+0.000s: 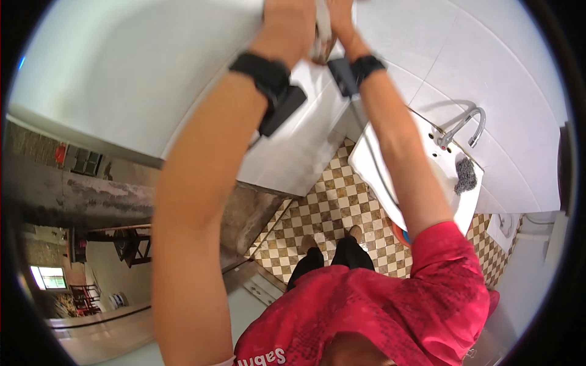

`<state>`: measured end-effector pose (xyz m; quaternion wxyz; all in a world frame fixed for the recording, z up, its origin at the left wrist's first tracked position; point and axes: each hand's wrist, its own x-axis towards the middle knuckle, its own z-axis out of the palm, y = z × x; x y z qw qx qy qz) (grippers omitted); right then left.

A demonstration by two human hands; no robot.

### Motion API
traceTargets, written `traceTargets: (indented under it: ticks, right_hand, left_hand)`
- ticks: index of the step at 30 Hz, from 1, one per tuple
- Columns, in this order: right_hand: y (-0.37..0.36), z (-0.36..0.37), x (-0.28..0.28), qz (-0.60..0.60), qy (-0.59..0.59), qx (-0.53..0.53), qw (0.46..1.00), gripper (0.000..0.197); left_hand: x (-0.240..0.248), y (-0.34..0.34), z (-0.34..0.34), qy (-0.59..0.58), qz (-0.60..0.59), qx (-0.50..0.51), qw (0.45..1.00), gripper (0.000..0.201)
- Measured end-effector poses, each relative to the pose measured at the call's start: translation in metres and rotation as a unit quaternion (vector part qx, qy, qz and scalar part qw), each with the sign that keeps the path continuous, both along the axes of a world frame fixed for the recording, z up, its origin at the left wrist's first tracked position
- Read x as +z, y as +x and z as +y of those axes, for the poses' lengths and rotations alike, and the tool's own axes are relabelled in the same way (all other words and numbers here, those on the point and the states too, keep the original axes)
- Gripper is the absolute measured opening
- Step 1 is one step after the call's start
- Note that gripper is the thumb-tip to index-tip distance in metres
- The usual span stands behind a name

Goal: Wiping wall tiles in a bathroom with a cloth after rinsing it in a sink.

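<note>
Both my arms reach up to the top of the head view, where the picture's edge cuts off the fingers. My left hand (288,27) and my right hand (342,19) are close together near a white tiled wall corner. Between them is a blurred whitish strip (323,24) with a brownish part below it; its kind cannot be made out. Whether either hand grips it is hidden.
Below my right forearm stands a white washbasin (370,155) with a curved chrome tap (478,119) and a grey scouring pad (466,176). Brown and white checkered tiles (326,210) lie around my feet. At the left, an opening shows another room with chairs (85,299).
</note>
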<state>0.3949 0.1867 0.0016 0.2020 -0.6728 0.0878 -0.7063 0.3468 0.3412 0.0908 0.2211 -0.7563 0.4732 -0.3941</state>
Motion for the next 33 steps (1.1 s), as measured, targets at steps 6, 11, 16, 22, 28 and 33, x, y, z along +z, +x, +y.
traceTargets:
  ticks: [6,11,16,22,28,33]
  right_hand:
    - [-0.066,0.139,-0.242,0.102,0.297,0.278,0.908,0.074]
    - [-0.115,0.214,-0.243,0.035,0.521,0.508,0.685,0.071]
    - [-0.106,0.185,-0.205,0.103,0.234,0.393,0.883,0.069]
    - [-0.052,0.122,-0.174,0.005,0.078,0.246,0.966,0.060]
    - [0.005,-0.007,-0.068,-0.091,0.015,0.161,0.983,0.054]
    - [0.026,-0.036,-0.205,-0.011,-0.044,0.141,0.989,0.040]
  left_hand:
    - [-0.194,-0.048,0.090,-0.127,0.367,-0.136,0.911,0.057]
    - [-0.255,-0.068,0.157,-0.008,0.280,-0.004,0.960,0.064]
    - [-0.221,-0.080,0.149,-0.090,0.338,-0.031,0.936,0.067]
    - [-0.271,-0.095,0.244,-0.163,0.083,-0.084,0.980,0.041]
    - [-0.309,-0.057,0.245,-0.090,-0.094,-0.144,0.981,0.034]
    - [-0.300,-0.044,0.255,-0.025,-0.068,-0.141,0.987,0.034]
